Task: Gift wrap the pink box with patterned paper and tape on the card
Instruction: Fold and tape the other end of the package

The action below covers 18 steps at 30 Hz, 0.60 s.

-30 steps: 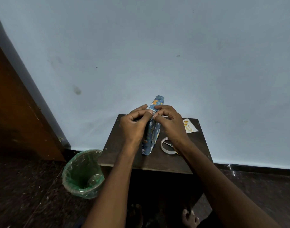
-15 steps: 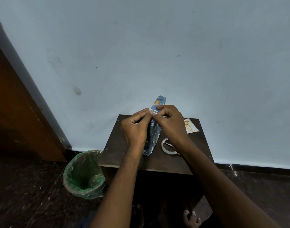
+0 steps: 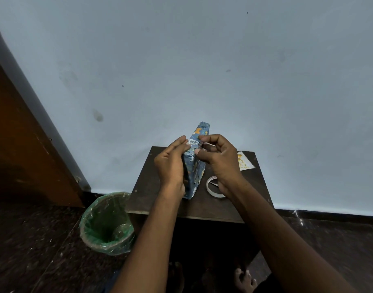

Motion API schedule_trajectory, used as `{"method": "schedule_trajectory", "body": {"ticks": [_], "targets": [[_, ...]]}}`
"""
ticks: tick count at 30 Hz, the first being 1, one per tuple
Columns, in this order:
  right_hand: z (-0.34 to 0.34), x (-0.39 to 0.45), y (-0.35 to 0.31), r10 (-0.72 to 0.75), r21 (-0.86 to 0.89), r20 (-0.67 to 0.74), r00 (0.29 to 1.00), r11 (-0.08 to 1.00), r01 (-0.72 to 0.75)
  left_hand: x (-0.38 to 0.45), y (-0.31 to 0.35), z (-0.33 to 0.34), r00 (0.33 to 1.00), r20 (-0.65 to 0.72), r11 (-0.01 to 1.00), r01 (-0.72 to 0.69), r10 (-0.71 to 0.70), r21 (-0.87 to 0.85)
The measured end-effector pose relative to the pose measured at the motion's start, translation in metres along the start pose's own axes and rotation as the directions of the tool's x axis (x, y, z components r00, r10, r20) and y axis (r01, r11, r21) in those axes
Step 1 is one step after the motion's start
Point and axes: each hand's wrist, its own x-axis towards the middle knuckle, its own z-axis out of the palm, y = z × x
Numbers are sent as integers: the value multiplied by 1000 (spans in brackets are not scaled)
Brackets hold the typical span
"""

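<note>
While two hands, left hand (image 3: 170, 163), right hand (image 3: 220, 159), grip one wrapped box (image 3: 195, 166), one tape roll (image 3: 213, 188), one card (image 3: 244, 163)

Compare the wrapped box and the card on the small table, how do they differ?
The wrapped box stands on edge, held between the left hand and right hand; the card lies flat, untouched. The box is blue patterned paper, the card pale with orange markings. The box is bulky, the card thin. Both rest on the dark table.

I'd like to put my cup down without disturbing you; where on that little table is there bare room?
The table's left strip, beside the left hand, looks bare. The right side is crowded: wrapped box, tape roll, card.
</note>
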Motion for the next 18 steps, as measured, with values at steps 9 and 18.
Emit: {"method": "schedule_trajectory", "body": {"ticks": [9, 18], "targets": [[-5, -2, 12, -322, -403, 131, 937, 846, 347, 0, -1, -14, 970, 86, 922, -242, 226, 301], [-8, -3, 12, -361, -374, -53, 931, 872, 316, 13, -3, -30, 872, 277, 688, -489, 404, 536]]}}
